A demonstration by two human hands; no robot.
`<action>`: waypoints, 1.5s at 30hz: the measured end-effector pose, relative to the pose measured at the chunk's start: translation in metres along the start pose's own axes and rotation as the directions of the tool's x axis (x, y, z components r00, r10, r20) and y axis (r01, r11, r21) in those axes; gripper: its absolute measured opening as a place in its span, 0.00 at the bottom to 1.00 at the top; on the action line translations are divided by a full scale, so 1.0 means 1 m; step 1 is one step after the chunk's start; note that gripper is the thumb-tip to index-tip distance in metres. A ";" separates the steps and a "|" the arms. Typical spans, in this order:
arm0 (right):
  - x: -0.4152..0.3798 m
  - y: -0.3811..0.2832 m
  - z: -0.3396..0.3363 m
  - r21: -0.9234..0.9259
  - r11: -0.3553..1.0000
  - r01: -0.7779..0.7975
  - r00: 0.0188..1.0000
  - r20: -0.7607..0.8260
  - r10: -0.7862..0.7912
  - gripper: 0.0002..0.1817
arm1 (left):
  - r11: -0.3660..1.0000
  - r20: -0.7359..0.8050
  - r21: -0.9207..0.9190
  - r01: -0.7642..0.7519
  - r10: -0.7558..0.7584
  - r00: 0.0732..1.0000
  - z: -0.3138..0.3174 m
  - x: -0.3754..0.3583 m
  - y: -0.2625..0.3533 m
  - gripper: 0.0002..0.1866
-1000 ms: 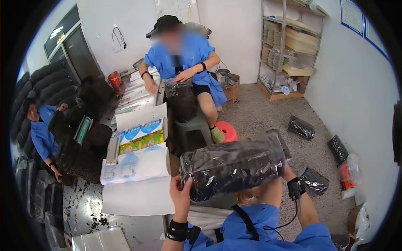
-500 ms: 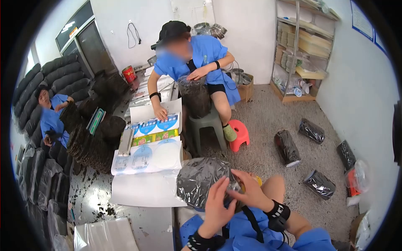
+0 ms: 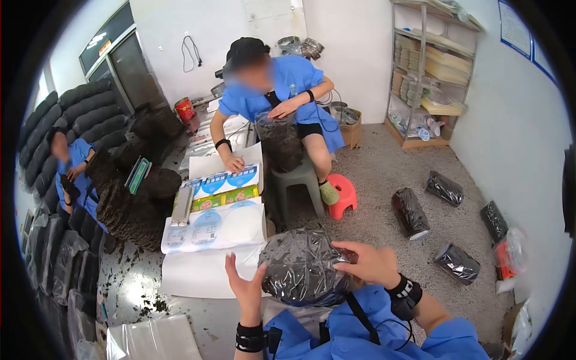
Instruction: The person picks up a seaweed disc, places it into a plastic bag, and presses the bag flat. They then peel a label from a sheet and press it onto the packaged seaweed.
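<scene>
A plastic bag packed with dark material (image 3: 303, 264) lies on its side in front of me, its clear film creased and shiny. My right hand (image 3: 369, 264) grips its right end, fingers on top and thumb lower down. At the left end my left hand (image 3: 245, 285) is open, fingers spread and pointing up, thumb close to the film. Printed label sheets (image 3: 210, 231) lie on the table just beyond my left hand.
Opposite me a person (image 3: 273, 87) in blue rests one hand on a packed bag (image 3: 281, 144) and the other on the labels. Several filled bags (image 3: 411, 213) lie on the floor at right, near a red stool (image 3: 342, 195). Dark stacks (image 3: 129, 210) and plastic sleeves (image 3: 153, 339) occupy the table's left.
My left hand has moved left from the bag's right end to its left end and opened wide. My right hand stays at the right end. The bag has shifted slightly right.
</scene>
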State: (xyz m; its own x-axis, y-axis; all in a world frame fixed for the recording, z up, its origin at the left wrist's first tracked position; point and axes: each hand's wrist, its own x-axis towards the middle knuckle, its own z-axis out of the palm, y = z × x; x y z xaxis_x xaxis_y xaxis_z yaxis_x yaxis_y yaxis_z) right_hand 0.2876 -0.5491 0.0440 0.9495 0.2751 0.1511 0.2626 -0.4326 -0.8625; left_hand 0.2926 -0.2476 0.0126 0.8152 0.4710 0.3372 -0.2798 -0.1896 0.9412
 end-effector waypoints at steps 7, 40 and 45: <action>-0.010 -0.025 -0.003 -0.263 0.959 -0.108 0.985 -0.156 0.068 0.17 | 0.564 0.465 -0.497 0.660 -0.469 0.751 -0.007 -0.018 -0.024 0.25; 0.003 -0.015 0.047 -0.648 0.753 0.116 0.873 -0.296 -0.389 0.16 | 0.816 0.409 0.534 -0.221 -0.020 0.912 0.028 -0.054 0.024 0.25; 0.005 -0.021 0.074 -0.635 0.737 0.231 0.913 -0.120 -0.389 0.20 | 0.651 0.508 0.666 -0.365 -0.037 0.861 0.040 -0.060 0.030 0.32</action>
State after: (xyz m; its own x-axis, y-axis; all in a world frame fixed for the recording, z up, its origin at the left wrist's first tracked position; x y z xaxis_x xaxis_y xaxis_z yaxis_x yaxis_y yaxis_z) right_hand 0.2742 -0.4750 0.0277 0.7855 0.3168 0.5317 0.5218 -0.8009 -0.2937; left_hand 0.2554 -0.3158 0.0195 0.9696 -0.0253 0.2434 -0.1417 -0.8690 0.4740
